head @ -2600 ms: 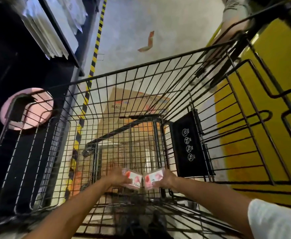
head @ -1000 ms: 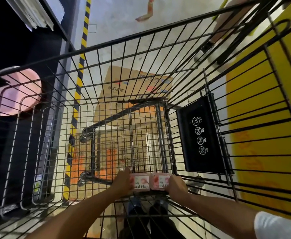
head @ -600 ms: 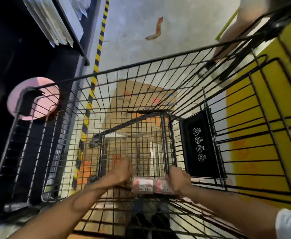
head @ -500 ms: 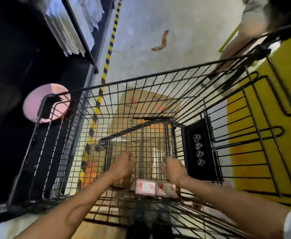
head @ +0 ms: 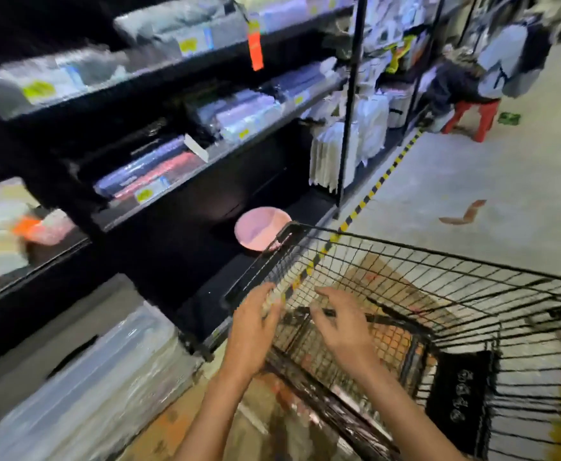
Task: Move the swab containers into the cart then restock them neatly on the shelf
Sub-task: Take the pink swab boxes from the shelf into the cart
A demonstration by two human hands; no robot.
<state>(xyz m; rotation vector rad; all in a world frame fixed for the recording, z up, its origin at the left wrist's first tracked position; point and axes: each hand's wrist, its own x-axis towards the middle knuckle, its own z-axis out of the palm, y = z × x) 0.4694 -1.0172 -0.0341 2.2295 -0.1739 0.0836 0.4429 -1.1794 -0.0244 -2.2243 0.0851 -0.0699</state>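
The black wire cart (head: 472,271) fills the lower right of the blurred head view. Both of my hands hover empty above its near left corner. My left hand (head: 252,331) has loosely spread fingers over the cart's rim. Beside it, over the basket, is my right hand (head: 342,324) with its fingers relaxed. The two small boxes are out of sight now. A round pink container (head: 259,229) sits on the dark bottom shelf (head: 216,294) just beyond the cart's far corner. Black shelves (head: 179,174) with wrapped packs rise on the left.
A yellow-and-black floor stripe (head: 368,194) runs along the shelf base. Clear-wrapped stock (head: 83,377) lies at lower left. Cardboard boxes (head: 388,294) show through the cart's mesh. A person sits on a red stool (head: 472,114) far down the aisle. Bare concrete floor (head: 472,181) lies ahead.
Both hands set the two small boxes on the cart's floor, let go and rose out of the basket. My view swung up and left from the cart to the shelves.
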